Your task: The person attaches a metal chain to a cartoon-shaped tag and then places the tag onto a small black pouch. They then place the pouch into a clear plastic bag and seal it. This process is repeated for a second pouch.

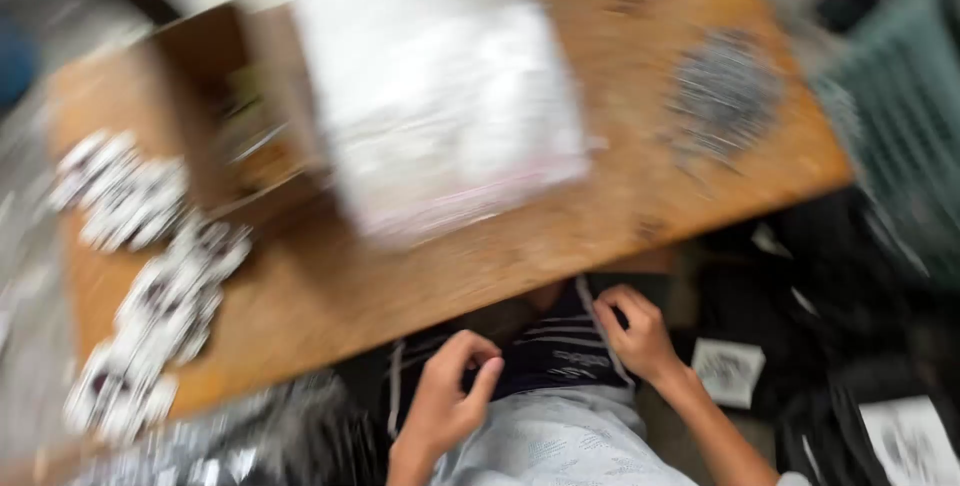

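Observation:
The picture is blurred by motion. My left hand and my right hand are both below the front edge of a wooden table, each pinching a dark striped garment at my lap. The left hand's fingers curl on the garment's left part. At the garment's right edge, the right hand grips a pale strip. Light grey printed cloth lies under the garment, between my forearms.
On the table lie a stack of clear plastic bags, an open cardboard box, rows of black-and-white tags at the left and a grey pile at the right. Dark packets and white cards lie on the floor at right.

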